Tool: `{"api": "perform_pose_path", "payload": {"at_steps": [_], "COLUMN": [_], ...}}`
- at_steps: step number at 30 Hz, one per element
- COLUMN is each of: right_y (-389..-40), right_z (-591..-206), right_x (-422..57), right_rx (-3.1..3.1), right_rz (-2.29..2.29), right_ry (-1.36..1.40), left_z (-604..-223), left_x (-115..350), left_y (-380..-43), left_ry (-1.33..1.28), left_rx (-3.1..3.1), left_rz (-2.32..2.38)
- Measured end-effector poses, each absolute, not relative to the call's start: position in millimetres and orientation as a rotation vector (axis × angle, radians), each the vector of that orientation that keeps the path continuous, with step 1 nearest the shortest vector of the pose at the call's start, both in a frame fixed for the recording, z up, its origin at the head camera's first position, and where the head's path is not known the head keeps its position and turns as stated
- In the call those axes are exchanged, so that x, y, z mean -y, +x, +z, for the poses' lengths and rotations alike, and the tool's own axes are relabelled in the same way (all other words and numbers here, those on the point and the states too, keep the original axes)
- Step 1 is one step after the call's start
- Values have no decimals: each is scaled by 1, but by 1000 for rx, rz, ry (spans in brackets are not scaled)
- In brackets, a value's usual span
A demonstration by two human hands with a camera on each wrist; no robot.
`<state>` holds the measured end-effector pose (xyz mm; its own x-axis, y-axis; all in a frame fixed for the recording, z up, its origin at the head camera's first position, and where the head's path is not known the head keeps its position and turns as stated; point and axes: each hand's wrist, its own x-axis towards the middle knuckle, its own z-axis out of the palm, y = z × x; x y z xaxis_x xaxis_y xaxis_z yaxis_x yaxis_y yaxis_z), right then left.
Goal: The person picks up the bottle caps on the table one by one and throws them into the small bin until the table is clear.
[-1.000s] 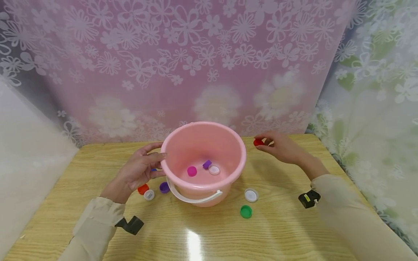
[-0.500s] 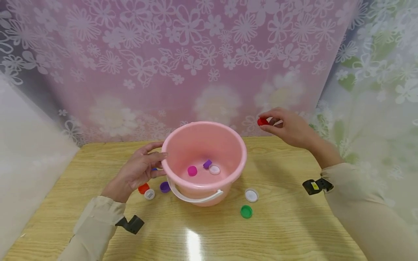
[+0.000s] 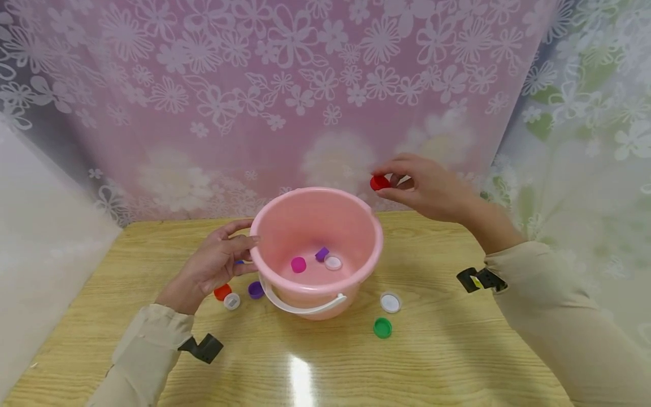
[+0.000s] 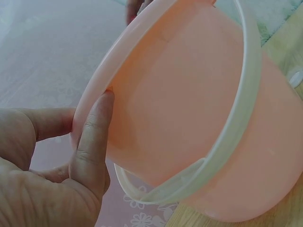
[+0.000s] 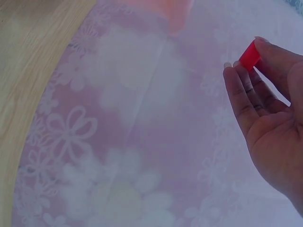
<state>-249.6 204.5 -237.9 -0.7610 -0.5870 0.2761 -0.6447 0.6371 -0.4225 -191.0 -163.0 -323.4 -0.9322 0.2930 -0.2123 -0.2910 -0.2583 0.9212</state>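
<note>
A pink bucket [image 3: 315,294] with a white handle [image 3: 305,310] stands on the table. My left hand [image 3: 216,263] grips its rim from the left, thumb and fingers on either side of the wall, as the left wrist view shows close up. Pinched between the thumb and fingers of my right hand [image 3: 427,186] is a red bottle cap [image 3: 379,182], held up just beyond the bucket's right rim. In the right wrist view the red cap [image 5: 249,56] sits at the fingertips. Inside the bucket lie a magenta cap [image 3: 298,264], a purple cap [image 3: 322,254] and a white cap [image 3: 333,263].
Right of the bucket on the wooden table [image 3: 437,350] lie a white cap [image 3: 390,302] and a green cap [image 3: 382,328]. On its left are an orange-red cap [image 3: 222,292], a white cap [image 3: 231,301], a purple cap [image 3: 256,290] and a partly hidden blue one. Behind hangs a flowered curtain [image 3: 285,102].
My right hand has lifted the red cap from near the table's back right, then carried it left toward the bucket. The left hand and bucket stay in place.
</note>
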Motion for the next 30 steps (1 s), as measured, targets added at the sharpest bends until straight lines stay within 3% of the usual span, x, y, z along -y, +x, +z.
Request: {"api": "perform_pose_path", "payload": {"at_steps": [16, 30], "right_y": [-222, -215], "right_z": [-245, -270], "right_x": [-137, -121], "right_rx": [2745, 2787], "right_rz": [692, 674], "right_ry": [1482, 1655], "left_z": [-322, -324], "left_x": [165, 162], "left_y": [-188, -189], "left_ry": [-2, 17], "left_rx": [-1639, -1632], "left_rz": [2241, 2246]}}
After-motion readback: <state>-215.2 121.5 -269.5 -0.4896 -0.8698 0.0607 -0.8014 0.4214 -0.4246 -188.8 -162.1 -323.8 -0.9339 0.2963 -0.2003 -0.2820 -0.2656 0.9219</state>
